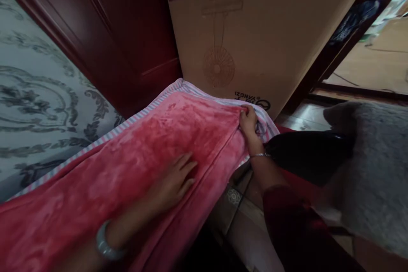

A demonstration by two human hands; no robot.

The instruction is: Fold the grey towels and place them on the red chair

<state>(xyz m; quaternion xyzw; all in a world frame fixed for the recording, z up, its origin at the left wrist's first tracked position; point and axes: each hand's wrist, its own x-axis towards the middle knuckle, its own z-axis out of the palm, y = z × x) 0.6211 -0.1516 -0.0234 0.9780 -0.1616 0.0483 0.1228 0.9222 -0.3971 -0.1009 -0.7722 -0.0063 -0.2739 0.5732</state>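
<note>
A plush pink-red blanket (134, 148) stretches across the view from the lower left to the centre. Beneath its edges shows a striped pink, white and blue cloth (197, 89). My left hand (174, 182) lies on the blanket with fingers stretched out, a little blurred, and a pale bangle sits on that wrist. At the blanket's far right corner, my right hand (248, 121) is closed on the blanket's edge, its fingers curled around the fabric. A thin bracelet is on the right wrist.
Behind the blanket stands a large cardboard box (264, 38) with a fan printed on it. Dark red wooden panelling (127, 29) and patterned wallpaper (38, 102) are on the left. A grey fuzzy cover (379, 170) is at right, above the tiled floor (242, 216).
</note>
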